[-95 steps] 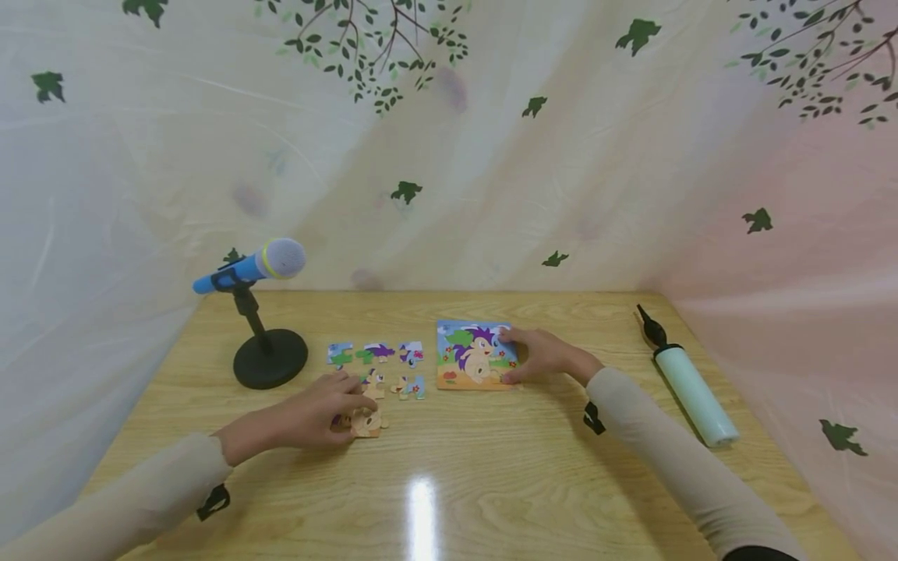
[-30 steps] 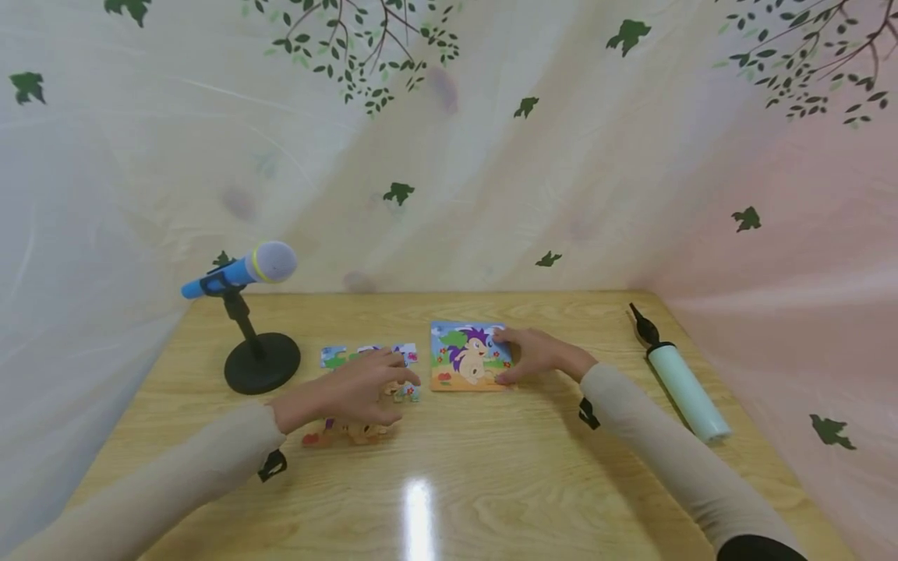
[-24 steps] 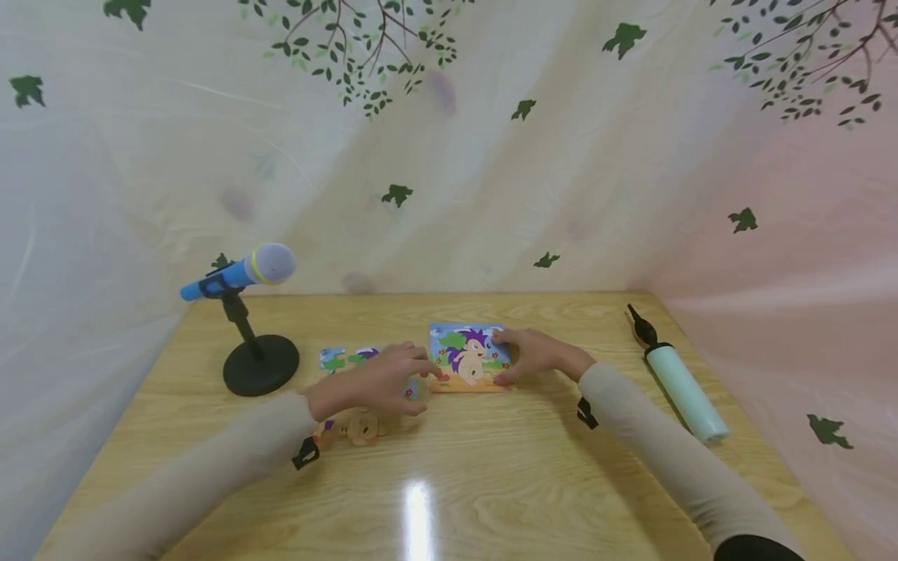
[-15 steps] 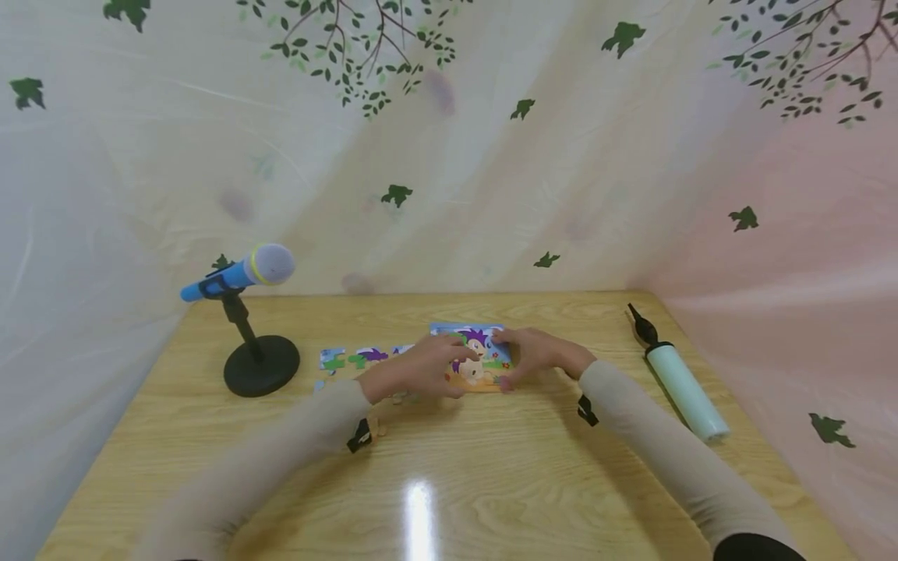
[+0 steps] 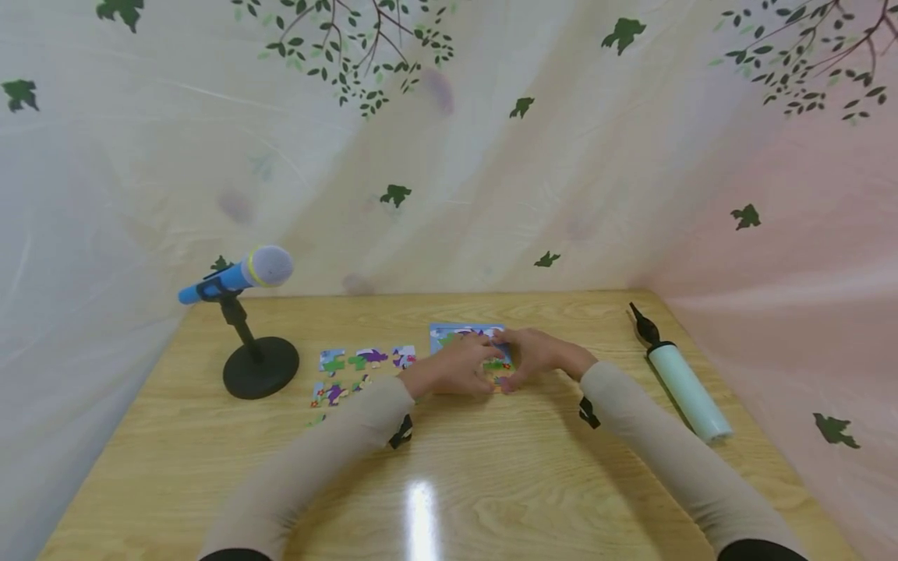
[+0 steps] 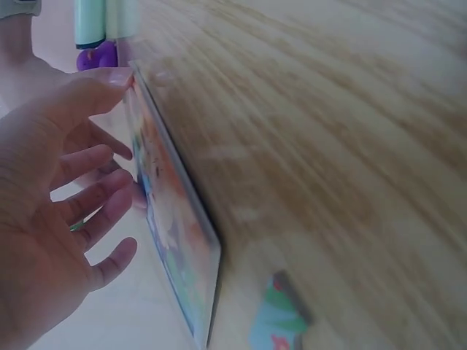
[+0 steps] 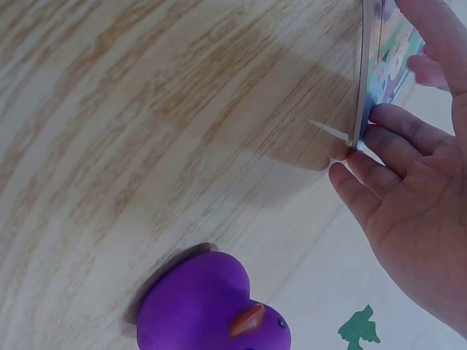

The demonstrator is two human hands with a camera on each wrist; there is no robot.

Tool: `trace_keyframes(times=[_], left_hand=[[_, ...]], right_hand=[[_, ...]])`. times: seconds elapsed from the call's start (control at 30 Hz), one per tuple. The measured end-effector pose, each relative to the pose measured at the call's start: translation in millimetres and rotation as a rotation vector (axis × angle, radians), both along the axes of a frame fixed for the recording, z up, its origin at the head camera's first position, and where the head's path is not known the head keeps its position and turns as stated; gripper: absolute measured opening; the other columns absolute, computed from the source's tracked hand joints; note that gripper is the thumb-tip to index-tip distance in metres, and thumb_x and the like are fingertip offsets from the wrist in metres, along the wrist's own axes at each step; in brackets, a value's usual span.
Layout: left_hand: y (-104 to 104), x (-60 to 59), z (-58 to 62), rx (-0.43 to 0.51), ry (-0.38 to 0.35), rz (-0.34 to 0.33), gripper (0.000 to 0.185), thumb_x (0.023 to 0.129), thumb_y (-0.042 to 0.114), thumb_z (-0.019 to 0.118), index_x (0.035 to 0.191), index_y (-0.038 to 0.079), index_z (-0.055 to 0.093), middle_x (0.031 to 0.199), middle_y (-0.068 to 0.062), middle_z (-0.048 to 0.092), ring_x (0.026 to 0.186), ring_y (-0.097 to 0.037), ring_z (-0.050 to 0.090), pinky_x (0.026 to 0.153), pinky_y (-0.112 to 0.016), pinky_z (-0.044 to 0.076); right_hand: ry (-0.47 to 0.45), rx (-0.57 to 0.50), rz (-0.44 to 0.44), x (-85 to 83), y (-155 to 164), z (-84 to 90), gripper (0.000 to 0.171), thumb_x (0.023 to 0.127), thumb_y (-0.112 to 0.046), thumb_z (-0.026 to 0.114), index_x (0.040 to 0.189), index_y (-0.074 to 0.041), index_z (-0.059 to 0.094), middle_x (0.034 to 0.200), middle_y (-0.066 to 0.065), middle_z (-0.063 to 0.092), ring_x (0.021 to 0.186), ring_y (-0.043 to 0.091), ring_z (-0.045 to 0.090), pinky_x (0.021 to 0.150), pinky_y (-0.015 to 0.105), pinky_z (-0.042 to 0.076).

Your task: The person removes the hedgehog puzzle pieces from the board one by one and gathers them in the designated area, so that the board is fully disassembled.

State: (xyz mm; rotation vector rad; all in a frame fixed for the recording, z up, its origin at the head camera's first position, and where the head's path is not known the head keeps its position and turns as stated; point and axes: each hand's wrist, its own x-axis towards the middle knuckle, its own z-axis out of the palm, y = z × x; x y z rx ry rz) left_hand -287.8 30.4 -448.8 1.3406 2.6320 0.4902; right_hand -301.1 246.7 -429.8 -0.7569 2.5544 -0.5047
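Starting at the left of the wooden table (image 5: 175, 467), there's a blue microphone (image 5: 238, 274) on a black stand, and next to it a bunch of loose puzzle pieces (image 5: 358, 370) scattered flat on the wood. Then the left hand (image 5: 456, 370) sits over the puzzle board (image 5: 449, 333), fingers straight and spread, tips against the picture side, not curled around anything. The right hand (image 5: 536, 357) has the board's other edge, fingers and thumb bent round it. The board sits mid-table, toward the back. Far right, a pale green hand pump (image 5: 684, 386) lies near the table edge. The right wrist view also catches a purple rubber duck (image 7: 208, 306) close by.
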Motion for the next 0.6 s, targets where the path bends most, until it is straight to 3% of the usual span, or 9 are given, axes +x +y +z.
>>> trace_keyframes(times=[0.17, 0.43, 0.6], left_hand=[[3.4, -0.5, -4.4, 0.011, 0.024, -0.019, 0.054, 0.089, 0.031, 0.07, 0.139, 0.01, 0.061, 0.15, -0.008, 0.055, 0.142, -0.029, 0.048, 0.118, -0.049, 0.038], [5.0, 2.9, -5.7, 0.015, -0.036, -0.003, 0.053, 0.092, 0.031, 0.069, 0.139, 0.009, 0.061, 0.156, -0.01, 0.048, 0.147, -0.031, 0.041, 0.118, -0.058, 0.034], [5.6, 2.0, -6.0, 0.024, -0.063, 0.003, 0.051, 0.094, 0.031, 0.07, 0.138, 0.007, 0.061, 0.155, -0.01, 0.048, 0.148, -0.03, 0.04, 0.119, -0.056, 0.034]], right_hand=[[-0.003, 0.003, 0.0, -0.3, -0.1, -0.1, 0.109, 0.074, -0.047, 0.089, 0.157, -0.001, 0.034, 0.161, 0.02, 0.037, 0.148, 0.042, 0.036, 0.118, 0.058, 0.034], [0.01, 0.003, 0.015, -0.6, 0.8, -2.7, 0.109, 0.074, -0.047, 0.089, 0.157, -0.001, 0.035, 0.161, 0.023, 0.036, 0.147, 0.043, 0.037, 0.118, 0.058, 0.034], [0.028, -0.002, 0.031, -2.0, 1.8, -4.0, 0.108, 0.074, -0.046, 0.089, 0.156, 0.001, 0.036, 0.161, 0.023, 0.036, 0.148, 0.043, 0.036, 0.119, 0.058, 0.033]])
